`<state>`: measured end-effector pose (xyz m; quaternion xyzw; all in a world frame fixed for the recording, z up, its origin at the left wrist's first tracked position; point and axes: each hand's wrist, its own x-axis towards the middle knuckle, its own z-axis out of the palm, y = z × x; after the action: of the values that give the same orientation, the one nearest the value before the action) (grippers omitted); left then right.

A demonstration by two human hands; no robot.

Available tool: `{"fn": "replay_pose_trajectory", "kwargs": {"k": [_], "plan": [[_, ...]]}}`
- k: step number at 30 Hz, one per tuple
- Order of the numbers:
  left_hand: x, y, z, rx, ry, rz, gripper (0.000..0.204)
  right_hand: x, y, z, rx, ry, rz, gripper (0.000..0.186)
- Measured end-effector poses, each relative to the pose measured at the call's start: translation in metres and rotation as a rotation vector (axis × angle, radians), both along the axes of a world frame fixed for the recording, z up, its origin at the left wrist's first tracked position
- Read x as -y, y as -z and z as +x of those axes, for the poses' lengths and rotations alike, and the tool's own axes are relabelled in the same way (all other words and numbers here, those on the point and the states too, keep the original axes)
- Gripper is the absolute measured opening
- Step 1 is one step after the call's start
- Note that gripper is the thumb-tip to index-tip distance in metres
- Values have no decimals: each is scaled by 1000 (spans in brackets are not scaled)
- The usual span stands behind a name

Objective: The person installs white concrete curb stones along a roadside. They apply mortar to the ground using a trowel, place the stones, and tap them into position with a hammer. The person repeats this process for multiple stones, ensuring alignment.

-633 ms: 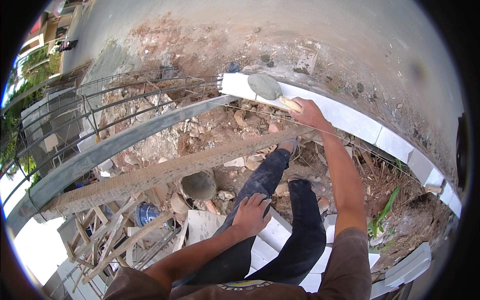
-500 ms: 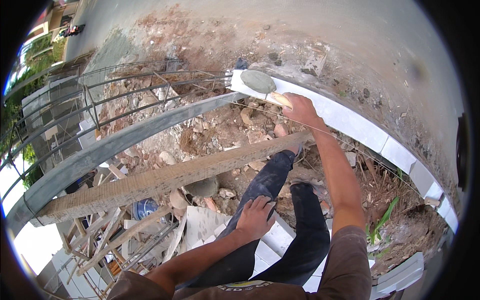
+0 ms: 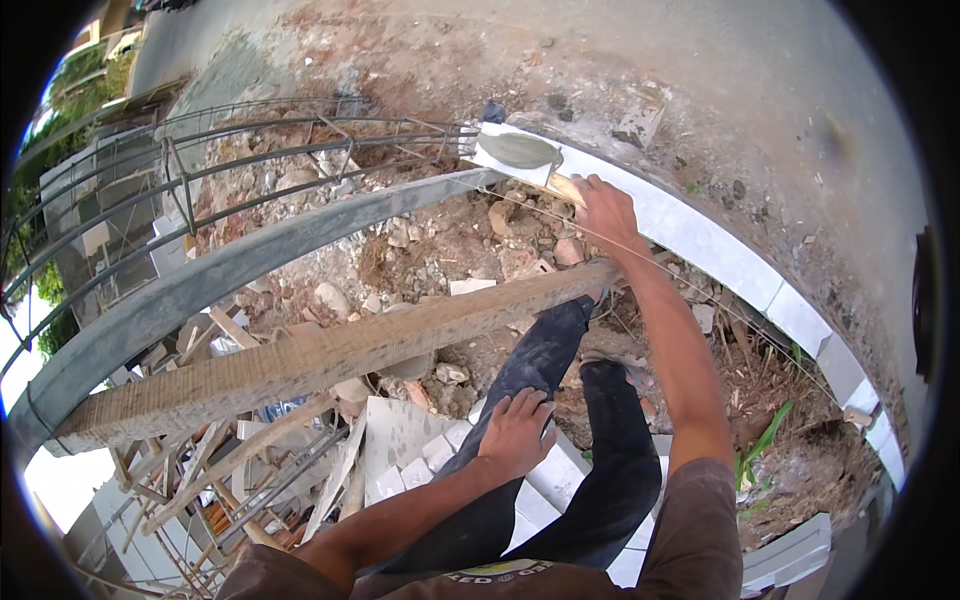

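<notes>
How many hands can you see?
2. The right hand reaches forward and grips a trowel loaded with grey mortar over the white block row. The left hand rests flat on the person's left thigh.

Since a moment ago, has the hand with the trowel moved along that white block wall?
Cannot tell: the right hand holds the trowel on the end block as before; only the camera shifted.

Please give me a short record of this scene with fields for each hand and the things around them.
Right hand: grips a trowel's handle, its blade loaded with grey mortar, over the end of the white block row.
Left hand: rests flat on the person's left thigh.
Nearby: a long wooden plank, a grey pipe, a rebar cage, rubble.
</notes>
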<state>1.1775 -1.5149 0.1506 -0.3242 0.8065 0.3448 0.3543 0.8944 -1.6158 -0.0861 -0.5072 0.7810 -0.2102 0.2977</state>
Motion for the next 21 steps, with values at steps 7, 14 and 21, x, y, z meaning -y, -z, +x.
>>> {"fn": "replay_pose_trajectory", "kwargs": {"k": [7,14,21], "plan": [[2,3,1,12,12,18,46,-75,-11,-28,-112,7,26,61],[3,3,0,-3,15,20,46,-113,-7,-30,-140,85,57,62],[5,4,2,-15,-5,16,46,-103,-16,-34,-81,114,124,61]]}}
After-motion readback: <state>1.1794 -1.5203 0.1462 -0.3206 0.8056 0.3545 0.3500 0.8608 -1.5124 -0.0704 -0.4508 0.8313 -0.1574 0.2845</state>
